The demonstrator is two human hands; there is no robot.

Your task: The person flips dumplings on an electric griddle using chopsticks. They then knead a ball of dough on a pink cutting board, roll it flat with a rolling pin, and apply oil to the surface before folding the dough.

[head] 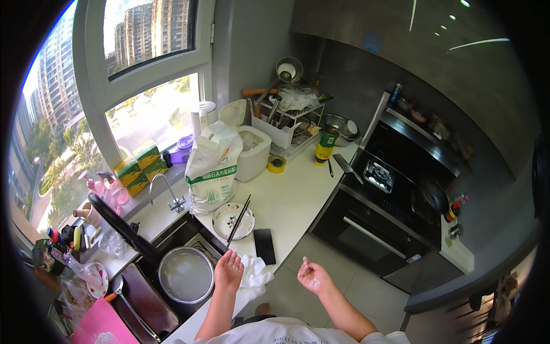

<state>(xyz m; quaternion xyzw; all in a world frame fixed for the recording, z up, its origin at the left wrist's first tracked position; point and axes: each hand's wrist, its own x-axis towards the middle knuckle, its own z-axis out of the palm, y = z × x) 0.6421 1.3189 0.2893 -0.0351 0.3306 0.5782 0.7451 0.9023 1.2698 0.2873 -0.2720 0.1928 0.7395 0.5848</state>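
Observation:
My left hand (229,270) is held palm up with nothing in it, beside the sink edge. Close to its fingertips are the lower ends of dark chopsticks (239,219), which lie across a patterned white plate (223,217). Crumpled white paper or cloth (256,275) is right beside this hand. Over the floor, apart from the counter, my right hand (314,277) is palm up, its fingers loosely curled and no object in it. White residue marks its palm and fingers. A round metal bowl (186,275) with whitish contents sits in the sink, left of my left hand.
A black phone (264,246) lies near the counter edge. Behind the plate stands a flour bag (215,172), beside an open-lidded white container (253,159). A cleaver (347,167) rests by the gas hob (380,176). A black faucet (122,228) arches over the sink.

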